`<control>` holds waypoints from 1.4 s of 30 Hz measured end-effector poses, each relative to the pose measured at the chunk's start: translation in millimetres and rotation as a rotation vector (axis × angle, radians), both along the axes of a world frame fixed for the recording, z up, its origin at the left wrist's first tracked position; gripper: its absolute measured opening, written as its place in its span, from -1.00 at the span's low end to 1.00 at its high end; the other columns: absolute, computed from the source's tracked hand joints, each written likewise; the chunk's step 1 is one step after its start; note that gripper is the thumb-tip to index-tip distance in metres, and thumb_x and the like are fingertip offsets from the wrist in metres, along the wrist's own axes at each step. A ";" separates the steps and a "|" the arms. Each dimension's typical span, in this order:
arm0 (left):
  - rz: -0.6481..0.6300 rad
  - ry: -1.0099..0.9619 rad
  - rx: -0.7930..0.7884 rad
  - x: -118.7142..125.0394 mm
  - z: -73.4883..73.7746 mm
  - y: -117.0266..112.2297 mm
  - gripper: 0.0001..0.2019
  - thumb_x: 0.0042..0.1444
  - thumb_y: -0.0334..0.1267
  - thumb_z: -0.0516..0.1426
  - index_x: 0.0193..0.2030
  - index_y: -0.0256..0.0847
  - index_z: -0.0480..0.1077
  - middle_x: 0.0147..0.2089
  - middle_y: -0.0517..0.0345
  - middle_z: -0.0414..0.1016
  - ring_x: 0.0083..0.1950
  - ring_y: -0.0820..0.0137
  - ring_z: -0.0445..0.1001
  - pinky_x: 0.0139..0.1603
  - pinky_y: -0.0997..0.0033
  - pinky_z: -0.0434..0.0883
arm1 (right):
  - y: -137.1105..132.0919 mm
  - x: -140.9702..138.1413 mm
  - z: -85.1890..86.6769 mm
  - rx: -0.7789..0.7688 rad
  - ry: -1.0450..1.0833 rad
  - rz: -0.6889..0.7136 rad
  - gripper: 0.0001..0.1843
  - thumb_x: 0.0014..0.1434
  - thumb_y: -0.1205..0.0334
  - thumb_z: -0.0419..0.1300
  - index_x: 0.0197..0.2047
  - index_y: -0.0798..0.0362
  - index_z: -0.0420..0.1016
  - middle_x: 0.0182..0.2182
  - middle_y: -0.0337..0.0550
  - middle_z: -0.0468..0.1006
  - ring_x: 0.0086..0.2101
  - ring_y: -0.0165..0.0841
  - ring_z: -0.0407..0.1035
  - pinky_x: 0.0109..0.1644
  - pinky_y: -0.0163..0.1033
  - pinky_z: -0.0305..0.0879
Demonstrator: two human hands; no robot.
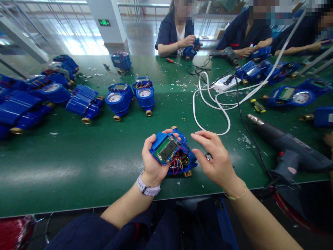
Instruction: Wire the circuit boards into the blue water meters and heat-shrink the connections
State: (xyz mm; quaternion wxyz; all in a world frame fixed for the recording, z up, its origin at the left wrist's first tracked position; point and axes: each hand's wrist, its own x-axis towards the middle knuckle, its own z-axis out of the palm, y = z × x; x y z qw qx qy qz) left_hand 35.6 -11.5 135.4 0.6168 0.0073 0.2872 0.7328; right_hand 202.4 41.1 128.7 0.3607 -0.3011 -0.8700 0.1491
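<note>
My left hand (153, 159) grips a blue water meter (173, 152) whose lid is swung open, showing a green circuit board with a display and a tangle of coloured wires. The meter rests near the front edge of the green table (78, 163), with brass fittings at its top and bottom. My right hand (214, 158) hovers just right of the meter, fingers spread and pointing left, holding nothing. A small dark part lies on the table under its fingers.
Two open meters (130, 99) stand mid-table, and several closed blue meters (39, 99) pile up at the left. A heat gun (288, 147) lies at the right with white and black cables (215, 104). Other people across the table handle meters (192, 48).
</note>
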 end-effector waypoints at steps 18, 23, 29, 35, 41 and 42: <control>0.107 0.350 0.106 4.6 -17.1 -27.3 -0.64 0.11 -0.05 0.04 -0.22 -0.26 0.54 -0.27 0.03 0.58 -0.23 0.34 0.53 -0.16 0.43 0.46 | -18.0 29.3 -24.4 -0.127 -0.105 -0.304 -0.84 0.29 0.21 0.10 -0.12 0.08 0.42 -0.19 0.01 0.55 -0.16 -0.18 0.44 -0.06 -0.02 0.40; 0.118 0.088 -0.110 -11.2 -34.6 -34.5 -0.66 0.11 -0.09 0.05 -0.20 -0.27 0.54 -0.27 0.02 0.61 -0.23 0.32 0.58 -0.22 0.41 0.50 | -14.3 84.6 -70.0 -0.108 -0.331 -0.399 -0.75 0.25 0.14 0.11 -0.13 0.15 0.43 -0.02 0.24 0.52 -0.02 0.05 0.42 0.02 0.20 0.38; 0.104 -0.027 -0.188 -16.7 -31.5 -33.5 -0.59 0.24 -0.03 -0.04 -0.14 -0.29 0.52 -0.26 0.02 0.61 -0.25 0.33 0.59 -0.26 0.39 0.50 | -22.1 111.2 -93.0 -0.036 -0.463 -0.472 -0.73 0.28 0.11 0.05 -0.23 0.12 0.44 0.23 0.36 0.29 0.21 0.18 0.20 0.15 0.33 0.22; 0.104 -0.002 -0.181 -15.8 -32.5 -29.0 -0.54 0.24 0.01 -0.05 -0.17 -0.32 0.53 -0.29 0.01 0.61 -0.24 0.34 0.59 -0.19 0.40 0.49 | -21.8 112.7 -80.1 -0.091 -0.404 -0.335 -0.70 0.27 0.07 -0.04 -0.41 0.01 0.32 0.17 0.19 0.41 0.25 0.07 0.17 0.28 0.37 -0.01; 0.102 0.052 -0.187 -13.1 -29.4 -26.6 -0.52 0.24 0.02 -0.06 -0.19 -0.33 0.53 -0.33 0.02 0.61 -0.29 0.36 0.58 -0.24 0.42 0.47 | -13.0 101.9 -52.6 -0.928 0.230 -0.283 -0.55 0.22 -0.22 0.03 -0.23 -0.04 0.51 -0.07 0.02 0.61 0.07 -0.02 0.42 0.26 0.24 0.17; 0.101 0.059 -0.194 -12.9 -28.0 -26.2 -0.52 0.24 0.01 -0.07 -0.20 -0.33 0.53 -0.33 0.02 0.61 -0.30 0.37 0.57 -0.25 0.43 0.46 | -13.5 98.3 -48.5 -0.983 0.272 -0.240 -0.52 0.23 -0.24 -0.01 -0.18 -0.06 0.52 -0.07 -0.01 0.62 0.05 -0.04 0.44 0.23 0.22 0.24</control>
